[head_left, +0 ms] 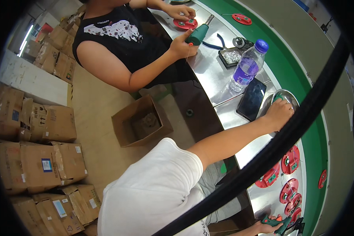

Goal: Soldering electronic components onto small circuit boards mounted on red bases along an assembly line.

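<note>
We can't tell what's in the metal bowl (pixel 289 97) w/ the left hand (pixel 278 114) over it, and a black cable (pixel 287 135) hides part of the red discs (pixel 290 159).

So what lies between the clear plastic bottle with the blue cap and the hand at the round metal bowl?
A flat black phone, lying on the steel table, in the head view.

A clear water bottle (pixel 246 67) with a blue cap and purple label stands on the steel bench (pixel 208 74), just beside a dark phone (pixel 251 99) lying flat. Blue-handled pliers (pixel 215 44) lie near a small black tray (pixel 230 56) of shiny parts. An open cardboard box (pixel 141 120) sits on the floor, and stacked cartons (pixel 35 157) line the left side. A co-worker (pixel 118 43) in a black sleeveless shirt sits further along the bench.
</note>
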Available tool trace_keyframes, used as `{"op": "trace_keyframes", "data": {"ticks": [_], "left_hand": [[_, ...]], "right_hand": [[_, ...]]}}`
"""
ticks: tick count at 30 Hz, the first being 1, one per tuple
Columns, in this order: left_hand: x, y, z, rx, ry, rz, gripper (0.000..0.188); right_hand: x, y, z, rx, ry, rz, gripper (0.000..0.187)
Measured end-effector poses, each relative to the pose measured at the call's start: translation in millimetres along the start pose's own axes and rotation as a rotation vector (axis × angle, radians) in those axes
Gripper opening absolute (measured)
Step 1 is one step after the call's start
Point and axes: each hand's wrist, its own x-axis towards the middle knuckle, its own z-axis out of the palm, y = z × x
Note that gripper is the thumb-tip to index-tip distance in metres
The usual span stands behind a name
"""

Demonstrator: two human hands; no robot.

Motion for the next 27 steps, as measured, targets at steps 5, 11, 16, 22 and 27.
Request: {"op": "trace_keyframes", "data": {"ticks": [5, 11, 16, 22, 27], "left_hand": [[5, 6, 3, 0.021, 0.005, 0.006, 0.011], [-12, -59, 35, 0.171, 0.053, -0.007, 0.012], [7, 12, -11, -0.292, 0.222, -0.021, 0.008], [17, 13, -15, -0.719, 0.415, -0.181, 0.007], [17, -5, -6, -0.786, 0.435, -0.114, 0.009]], "right_hand": [[-5, -6, 2, 0.041, -0.028, 0.053, 0.046], [6, 4, 18, -0.046, -0.038, 0.064, 0.042], [8, 1, -14, 0.030, -0.034, 0.058, 0.040], [-5, -9, -2, 0.017, -0.030, 0.102, 0.040], [-2, -6, 3, 0.039, -0.053, 0.048, 0.041]]}}
